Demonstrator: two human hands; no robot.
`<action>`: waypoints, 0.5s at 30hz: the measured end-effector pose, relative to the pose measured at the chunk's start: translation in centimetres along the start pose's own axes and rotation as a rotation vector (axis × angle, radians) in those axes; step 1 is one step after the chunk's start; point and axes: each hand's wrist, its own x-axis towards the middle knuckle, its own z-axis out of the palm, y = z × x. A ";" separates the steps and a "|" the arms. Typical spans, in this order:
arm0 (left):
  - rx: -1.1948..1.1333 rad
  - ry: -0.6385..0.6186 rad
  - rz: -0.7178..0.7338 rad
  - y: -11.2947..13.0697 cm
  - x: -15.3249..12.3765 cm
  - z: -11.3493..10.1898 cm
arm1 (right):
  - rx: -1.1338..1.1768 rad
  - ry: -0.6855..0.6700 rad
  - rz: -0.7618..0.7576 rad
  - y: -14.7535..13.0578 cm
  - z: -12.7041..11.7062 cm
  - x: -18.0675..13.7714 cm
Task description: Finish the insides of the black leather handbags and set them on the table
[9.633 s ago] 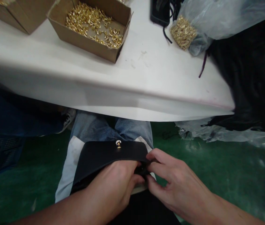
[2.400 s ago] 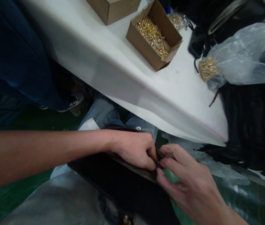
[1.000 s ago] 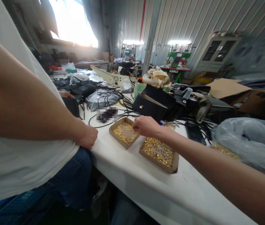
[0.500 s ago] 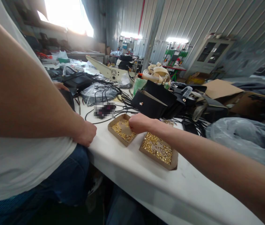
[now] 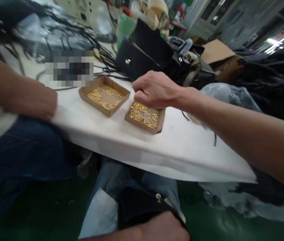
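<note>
My right hand (image 5: 155, 89) is closed in a pinch above the far edge of the right cardboard tray (image 5: 142, 126). Whatever its fingers hold is hidden. Small gold metal pieces (image 5: 142, 113) lie scattered in that tray. Beside it on the left, another cardboard tray (image 5: 94, 106) also contains small gold pieces. Low in view, my left hand (image 5: 165, 227) is closed at a black bag (image 5: 135, 207) with a gold clasp (image 5: 158, 197). The bag rests on my lap, and my left fingertips are out of sight.
A co-worker's hand (image 5: 44, 102) rests at the left of the white table (image 5: 101, 134). Behind the trays stand black bags (image 5: 144, 53) among black cords (image 5: 104, 55). Clear plastic wrapping (image 5: 227, 95) and an open cardboard box (image 5: 217, 52) are at the right.
My view has tipped down, bringing my lap, left hand and the black bag into sight. My right hand has moved from the left tray to above the right one.
</note>
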 end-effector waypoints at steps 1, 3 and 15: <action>-0.060 -0.011 0.059 -0.1 0.0 0.4 | 0.054 -0.010 -0.011 0.0 -0.2 -2.2; -0.153 -0.051 0.158 -0.3 0.0 0.7 | 0.238 -0.035 -0.073 -0.6 -0.5 -7.1; -0.169 -0.163 0.048 0.4 1.2 -1.4 | 1.135 -0.345 0.210 -9.3 4.2 -30.8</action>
